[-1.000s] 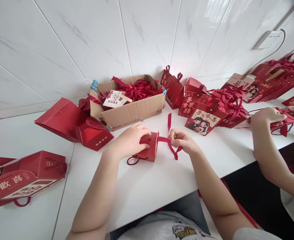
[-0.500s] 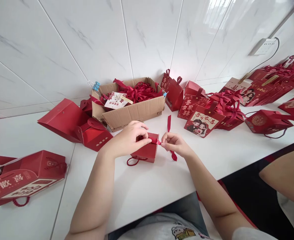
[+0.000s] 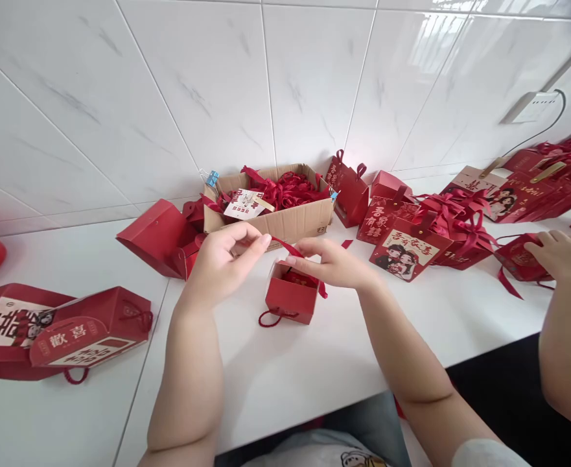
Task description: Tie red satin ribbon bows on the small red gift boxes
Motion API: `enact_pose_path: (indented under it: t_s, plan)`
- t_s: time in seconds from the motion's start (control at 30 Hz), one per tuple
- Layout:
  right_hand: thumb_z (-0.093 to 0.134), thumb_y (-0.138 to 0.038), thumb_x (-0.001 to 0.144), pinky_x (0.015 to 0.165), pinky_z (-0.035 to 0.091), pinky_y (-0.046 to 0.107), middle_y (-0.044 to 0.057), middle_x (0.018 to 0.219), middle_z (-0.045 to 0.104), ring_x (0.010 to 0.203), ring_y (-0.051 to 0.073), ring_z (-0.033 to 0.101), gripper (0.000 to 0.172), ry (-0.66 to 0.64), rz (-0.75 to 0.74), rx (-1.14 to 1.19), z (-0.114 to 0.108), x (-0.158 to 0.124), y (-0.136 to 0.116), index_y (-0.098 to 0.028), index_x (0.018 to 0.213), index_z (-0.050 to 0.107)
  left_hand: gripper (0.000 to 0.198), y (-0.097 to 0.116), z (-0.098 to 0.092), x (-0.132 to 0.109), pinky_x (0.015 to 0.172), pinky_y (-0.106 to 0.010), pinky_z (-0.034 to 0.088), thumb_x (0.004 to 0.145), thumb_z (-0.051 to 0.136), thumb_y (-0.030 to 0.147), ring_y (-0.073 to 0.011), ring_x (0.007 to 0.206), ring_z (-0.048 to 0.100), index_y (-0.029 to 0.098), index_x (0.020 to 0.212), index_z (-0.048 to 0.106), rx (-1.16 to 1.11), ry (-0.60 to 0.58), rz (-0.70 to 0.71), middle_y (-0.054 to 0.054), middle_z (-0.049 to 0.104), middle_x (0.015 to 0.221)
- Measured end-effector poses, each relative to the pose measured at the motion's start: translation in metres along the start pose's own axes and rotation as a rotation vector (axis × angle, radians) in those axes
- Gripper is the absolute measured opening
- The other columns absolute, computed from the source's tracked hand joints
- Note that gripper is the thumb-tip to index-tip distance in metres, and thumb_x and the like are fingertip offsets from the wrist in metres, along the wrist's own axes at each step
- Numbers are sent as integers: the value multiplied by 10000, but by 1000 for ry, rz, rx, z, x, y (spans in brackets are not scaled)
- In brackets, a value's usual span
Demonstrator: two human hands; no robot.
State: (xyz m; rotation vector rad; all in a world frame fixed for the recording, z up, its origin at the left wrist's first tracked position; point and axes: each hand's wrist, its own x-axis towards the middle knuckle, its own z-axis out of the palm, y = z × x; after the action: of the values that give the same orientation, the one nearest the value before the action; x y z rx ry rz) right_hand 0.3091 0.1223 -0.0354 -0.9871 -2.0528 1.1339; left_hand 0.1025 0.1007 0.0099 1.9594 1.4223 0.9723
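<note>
A small red gift box [image 3: 291,299] stands on the table in front of me, its top gaping and a cord loop at its lower left. Above it runs a red ribbon [image 3: 285,246]. My left hand [image 3: 229,263] pinches one end of this ribbon between thumb and fingers, left of the box. Over the box's right top edge, my right hand [image 3: 331,261] is closed on the ribbon too, its fingertips partly hiding it. More ribbon trails behind and below the right hand.
Behind the box is a cardboard carton [image 3: 290,224] full of red ribbons. Red boxes [image 3: 153,237] lie left of it; an opened printed box [image 3: 91,334] lies further left. Decorated gift bags [image 3: 404,253] stand right. Another person's hand [image 3: 564,256] touches a red box at far right.
My left hand has lifted off the box, drawing the ribbon up and left. The right hand has moved over the box top, which now gapes. The other person's hand has reached a box.
</note>
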Motion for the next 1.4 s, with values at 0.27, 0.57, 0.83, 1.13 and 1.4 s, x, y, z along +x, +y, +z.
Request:
enact_pose_path:
  t_s: [0.27, 0.57, 0.83, 1.13, 1.4]
  plan:
    - [385, -463, 956, 452, 349, 226, -5, 594, 516, 499, 82, 423, 437, -212, 132, -48, 4, 10, 10, -179, 632, 457, 408, -30, 2, 5, 538, -272, 410, 700, 634, 601, -201, 711, 606, 216, 806, 552, 444, -645, -250, -31, 666, 852]
    - [421, -219, 883, 444, 437, 202, 41, 781, 569, 553, 81, 518, 354, -401, 173, 40, -3, 9, 15, -154, 595, 614, 313, -31, 23, 18, 476, -295, 302, 765, 500, 450, -172, 523, 482, 214, 583, 404, 557, -725, -319, -17, 550, 615]
    - [445, -272, 918, 589, 508, 203, 60, 1076, 544, 778, 117, 588, 367, -415, 88, 92, -5, 9, 15, -180, 693, 721, 368, -40, 19, 21, 481, -285, 252, 751, 519, 481, -132, 499, 365, 208, 590, 330, 501, -753, -314, 7, 429, 594]
    - [348, -367, 982, 655, 475, 250, 62, 1059, 550, 841, 152, 556, 474, -455, 38, 189, -3, 13, 28, -183, 753, 720, 364, -49, 18, 23, 496, -287, 256, 713, 553, 517, -135, 518, 375, 213, 611, 381, 432, -761, -342, 17, 425, 611]
    - [344, -383, 989, 806, 466, 324, 68, 1176, 551, 1026, 218, 521, 462, -453, 48, 115, 3, 13, 24, -200, 778, 711, 343, -56, 19, 28, 513, -281, 284, 695, 605, 519, -132, 544, 428, 204, 605, 503, 345, -790, -295, 12, 519, 626]
